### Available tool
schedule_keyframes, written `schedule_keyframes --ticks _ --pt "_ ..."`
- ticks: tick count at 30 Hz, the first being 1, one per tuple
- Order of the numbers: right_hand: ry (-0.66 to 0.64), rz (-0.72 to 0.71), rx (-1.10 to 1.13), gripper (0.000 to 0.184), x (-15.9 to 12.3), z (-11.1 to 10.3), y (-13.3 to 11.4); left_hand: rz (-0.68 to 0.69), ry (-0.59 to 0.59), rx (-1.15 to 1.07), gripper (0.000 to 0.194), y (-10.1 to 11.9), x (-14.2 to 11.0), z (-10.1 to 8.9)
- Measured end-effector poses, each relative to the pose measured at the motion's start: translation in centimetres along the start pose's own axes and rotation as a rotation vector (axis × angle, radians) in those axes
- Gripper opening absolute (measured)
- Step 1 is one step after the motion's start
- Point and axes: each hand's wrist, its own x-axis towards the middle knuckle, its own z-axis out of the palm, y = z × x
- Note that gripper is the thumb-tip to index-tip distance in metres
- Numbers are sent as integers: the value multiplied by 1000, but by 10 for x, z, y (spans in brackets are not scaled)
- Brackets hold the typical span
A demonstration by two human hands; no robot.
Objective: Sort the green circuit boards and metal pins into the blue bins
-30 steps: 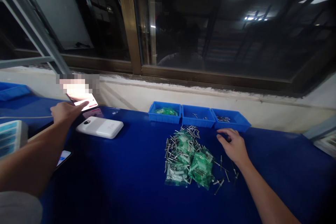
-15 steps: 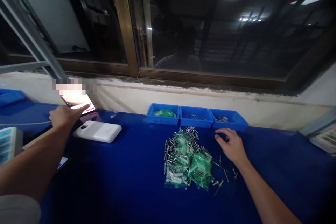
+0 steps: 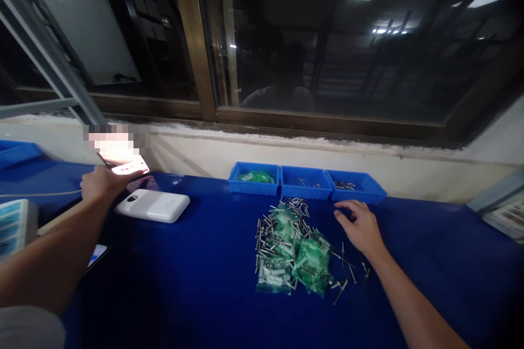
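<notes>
At the left, my left hand (image 3: 100, 182) is at a lit smartphone (image 3: 131, 166) standing tilted by the wall. Its thumb lies across the lower part of the screen, and the other fingers are curled at the phone's left edge, partly hidden. My right hand (image 3: 360, 223) hovers at the right with curved fingers, thumb and forefinger apart and nothing between them. Left of it lies a pile of metal pop rivets (image 3: 266, 229) mixed with green plastic bags (image 3: 313, 264) and a clear bag (image 3: 273, 275). Several loose rivets (image 3: 341, 286) lie below the right hand.
Three blue bins line the wall: one with green bags (image 3: 256, 188), one with few rivets (image 3: 306, 191), one with more (image 3: 358, 193). A white power bank (image 3: 158, 206), a second phone (image 3: 97, 256) and a white-edged box (image 3: 28, 223) are at left on the blue table (image 3: 184, 294).
My left thumb has slid slightly right and down on the smartphone, and the screen picture differs. My right hand and the pile are practically unchanged.
</notes>
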Motion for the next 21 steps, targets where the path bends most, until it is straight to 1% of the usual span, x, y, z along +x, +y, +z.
schedule_keyframes --ticks 2,5,11,13,14,16,18,19,21 --pt "-1 -1 -5 21 0 0 1 -60 45 46 114 2 -2 -1" --pt "-6 -3 -1 21 0 1 2 -47 56 62 113 4 -4 -3" --pt "-1 -5 27 23 0 2 3 -48 35 48 113 5 -12 -6" --pt "0 -13 39 23 1 2 3 -35 67 37 109 4 -17 -9" --pt "4 -16 43 23 1 2 3 -27 95 34 106 3 -20 -11" --pt "16 -18 48 22 1 2 3 13 146 40 90 0 -26 -16" --pt "29 -13 55 22 1 2 2 105 185 65 71 -1 -31 -21" --pt "34 -10 61 22 1 2 2 159 188 83 63 -1 -33 -24" --pt "38 -5 73 21 0 1 1 263 166 127 54 1 -35 -27"
